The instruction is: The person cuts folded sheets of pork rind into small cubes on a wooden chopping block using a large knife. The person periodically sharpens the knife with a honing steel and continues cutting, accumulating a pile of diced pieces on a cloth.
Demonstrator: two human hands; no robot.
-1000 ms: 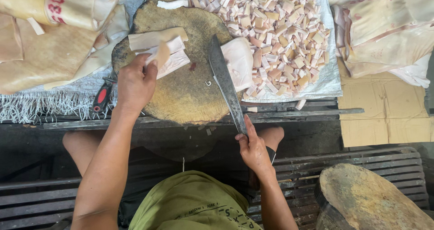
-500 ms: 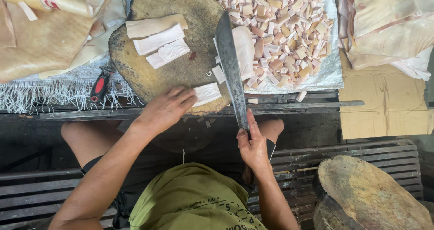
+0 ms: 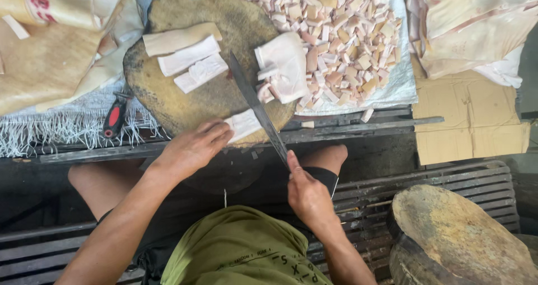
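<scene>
Right hand (image 3: 307, 195) grips a long dark cleaver (image 3: 255, 105); left hand (image 3: 193, 147) fingers press a pale fat strip (image 3: 242, 125) on the round wooden block (image 3: 224, 89). Fingertips beside the blade risk a cut.

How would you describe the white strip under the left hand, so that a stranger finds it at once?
Find the round wooden chopping block. At its near edge the left hand presses one pale strip, right beside the long knife. The other strips lie farther up the block, untouched.
</scene>
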